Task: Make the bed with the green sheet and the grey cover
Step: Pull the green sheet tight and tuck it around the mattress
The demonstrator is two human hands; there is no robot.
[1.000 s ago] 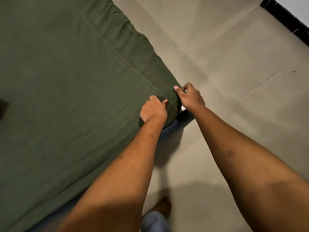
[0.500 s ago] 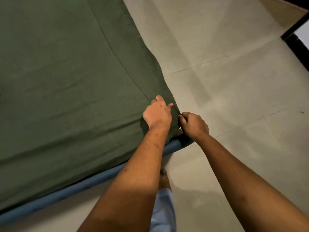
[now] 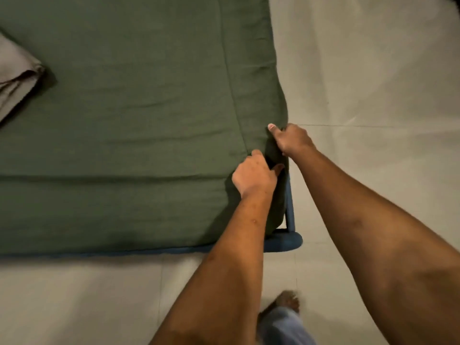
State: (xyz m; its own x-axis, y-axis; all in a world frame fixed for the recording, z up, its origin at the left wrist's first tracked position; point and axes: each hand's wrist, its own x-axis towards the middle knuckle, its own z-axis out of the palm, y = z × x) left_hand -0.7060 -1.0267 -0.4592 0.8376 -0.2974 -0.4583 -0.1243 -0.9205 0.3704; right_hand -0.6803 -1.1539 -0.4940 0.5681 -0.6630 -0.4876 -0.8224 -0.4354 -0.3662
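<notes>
done: dark green fabric sheet (image 3: 124, 120) lies flat over the mattress.
hands: left hand (image 3: 254, 175) and right hand (image 3: 293, 141) both grip its corner.
to do: folded grey cloth cover (image 3: 17, 78) not yet spread.

green sheet (image 3: 124, 115), grey cover (image 3: 15, 75), blue bed frame (image 3: 283, 241), pale grey floor (image 3: 373, 70)
</notes>
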